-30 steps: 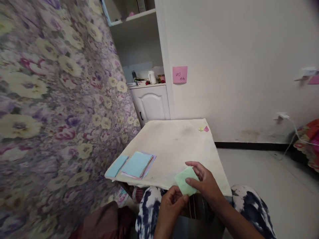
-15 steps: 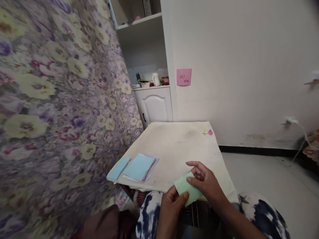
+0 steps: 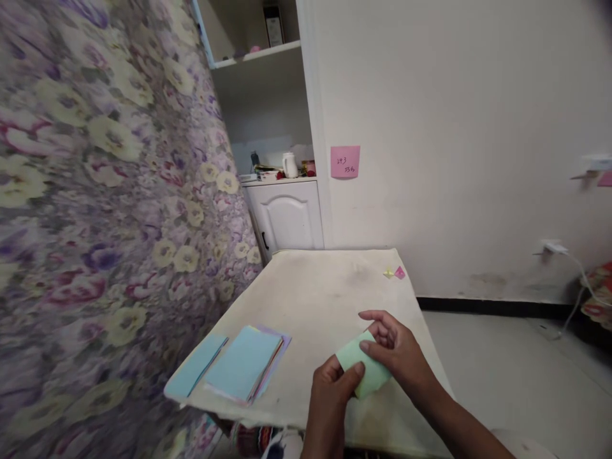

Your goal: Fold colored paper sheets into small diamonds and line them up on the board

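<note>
A light green piece of paper [image 3: 367, 368] is held up over the near part of the table [image 3: 315, 299]. My left hand [image 3: 332, 389] pinches its lower left side, thumb on top. From the right, my right hand [image 3: 389, 344] grips the upper edge between thumb and fingers, its index finger raised and curved away. The paper looks folded, though its underside is hidden. To the left lie a stack of coloured paper [image 3: 246, 363], light blue on top, and a narrower light blue stack [image 3: 197, 364] at the table's left edge.
At the far right corner of the table sit a small yellow folded paper [image 3: 388, 273] and a pink one [image 3: 400, 273]. A pink note [image 3: 345, 162] is stuck to the wall. A floral curtain [image 3: 119, 255] hangs along the left, beside a white cabinet [image 3: 289, 213].
The camera view has tilted upward and shifted, so the table and wall appear lower. Both hands keep nearly the same hold on the green paper.
</note>
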A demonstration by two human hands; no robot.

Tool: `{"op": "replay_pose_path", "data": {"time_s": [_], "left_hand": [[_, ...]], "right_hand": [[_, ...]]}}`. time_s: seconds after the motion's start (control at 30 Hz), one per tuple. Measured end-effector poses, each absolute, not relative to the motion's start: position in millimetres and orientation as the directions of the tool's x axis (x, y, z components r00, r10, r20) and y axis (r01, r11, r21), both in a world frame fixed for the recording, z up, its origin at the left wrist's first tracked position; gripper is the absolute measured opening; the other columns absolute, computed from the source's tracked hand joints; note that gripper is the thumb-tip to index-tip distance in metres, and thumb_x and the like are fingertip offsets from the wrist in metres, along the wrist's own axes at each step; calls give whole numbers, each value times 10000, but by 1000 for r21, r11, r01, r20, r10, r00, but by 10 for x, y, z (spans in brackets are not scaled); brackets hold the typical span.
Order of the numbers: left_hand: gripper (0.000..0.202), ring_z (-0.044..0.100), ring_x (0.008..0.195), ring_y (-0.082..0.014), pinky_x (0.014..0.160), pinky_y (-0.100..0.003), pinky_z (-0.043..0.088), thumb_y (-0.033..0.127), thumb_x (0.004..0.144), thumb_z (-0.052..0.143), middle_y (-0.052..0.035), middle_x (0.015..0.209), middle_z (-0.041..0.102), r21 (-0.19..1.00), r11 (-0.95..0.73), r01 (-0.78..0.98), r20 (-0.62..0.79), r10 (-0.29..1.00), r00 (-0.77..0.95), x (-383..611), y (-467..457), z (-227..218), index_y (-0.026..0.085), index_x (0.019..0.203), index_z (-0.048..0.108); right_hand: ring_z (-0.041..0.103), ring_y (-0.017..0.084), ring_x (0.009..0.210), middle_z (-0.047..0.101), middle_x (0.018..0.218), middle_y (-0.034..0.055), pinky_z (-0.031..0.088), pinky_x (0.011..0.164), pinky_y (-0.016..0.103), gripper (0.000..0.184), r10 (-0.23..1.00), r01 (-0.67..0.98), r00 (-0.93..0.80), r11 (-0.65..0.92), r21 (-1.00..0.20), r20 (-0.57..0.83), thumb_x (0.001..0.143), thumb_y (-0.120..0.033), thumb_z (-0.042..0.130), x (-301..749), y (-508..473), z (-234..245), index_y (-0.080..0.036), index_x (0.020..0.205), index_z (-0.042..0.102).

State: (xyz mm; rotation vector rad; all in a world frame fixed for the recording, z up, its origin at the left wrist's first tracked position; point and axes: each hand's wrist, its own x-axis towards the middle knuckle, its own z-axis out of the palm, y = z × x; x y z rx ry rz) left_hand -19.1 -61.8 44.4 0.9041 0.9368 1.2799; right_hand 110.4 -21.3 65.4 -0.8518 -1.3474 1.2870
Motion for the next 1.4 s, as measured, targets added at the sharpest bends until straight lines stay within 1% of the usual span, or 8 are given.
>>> {"op": "replay_pose_path", "data": {"time_s": [0.2, 0.37, 0.47, 0.6, 0.77, 0.97, 1.2, 1.4], "left_hand": [[370, 561, 617, -156, 591, -244, 415, 340, 671, 689, -55, 727, 686, 949, 31, -315, -30, 1000, 8, -113, -159, 455, 112, 963, 691], [361, 554, 616, -149, 613, -256, 428, 329, 677, 685, -52, 709, 678, 939, 56, -340, -74, 997, -39, -91, 108, 276, 106, 960, 682], [359, 511, 546, -121, 529, -220, 396, 348, 654, 700, -32, 631, 645, 935, 95, -342, -128, 989, -75, -115, 159, 110, 95, 908, 689], [312, 424, 485, -76, 443, -180, 331, 353, 651, 707, -14, 581, 602, 950, 104, -294, -146, 981, -124, -138, 142, -31, 90, 817, 692], [304, 468, 515, -88, 414, -174, 355, 333, 648, 713, -21, 637, 617, 924, 98, -370, -160, 977, -143, -87, 94, -26, 104, 846, 682], [323, 587, 667, -153, 560, -239, 500, 282, 615, 741, -41, 756, 679, 899, 73, -432, -158, 974, -164, -57, 44, 83, 130, 893, 681], [195, 584, 687, -154, 684, -282, 505, 230, 616, 742, -20, 690, 658, 916, 40, -400, -96, 988, -121, -61, 25, 151, 128, 772, 687], [159, 560, 673, -152, 681, -276, 482, 233, 635, 726, -7, 653, 630, 950, 8, -312, -46, 992, -114, -63, 6, 134, 127, 746, 684]], "right_hand": [[537, 122, 664, 562, 768, -9, 421, 585, 232, 332, 961, -147, -121, 231, -962, 249, 743, -257, 626, 1279, 178, 687, -185, 1046, 510], [570, 180, 792, 605, 872, 50, 463, 662, 290, 281, 983, -131, -27, 178, -975, 183, 770, -329, 599, 1476, 354, 476, -180, 1002, 543], [560, 197, 856, 622, 906, 65, 462, 711, 303, 223, 982, -101, -38, 180, -978, 185, 777, -322, 595, 1502, 337, 338, -180, 948, 582], [557, 178, 818, 620, 899, 51, 459, 725, 295, 188, 977, -63, -80, 193, -979, 197, 764, -285, 611, 1466, 293, 279, -188, 925, 600], [558, 186, 844, 595, 919, 50, 476, 697, 286, 229, 974, -37, -129, 181, -983, 184, 725, -228, 636, 1424, 270, 309, -195, 948, 596], [532, 210, 966, 557, 1036, 56, 464, 776, 315, 121, 928, 88, -109, 365, -927, 355, 744, -190, 600, 1394, 178, 396, -215, 858, 631], [527, 211, 950, 522, 1128, 56, 457, 804, 341, 138, 917, 175, -80, 398, -900, 390, 752, -209, 596, 1427, 123, 401, -240, 883, 627], [532, 196, 934, 488, 1155, 50, 466, 789, 327, 174, 898, 215, -74, 439, -872, 434, 768, -174, 579, 1436, 109, 414, -251, 920, 612]]}}
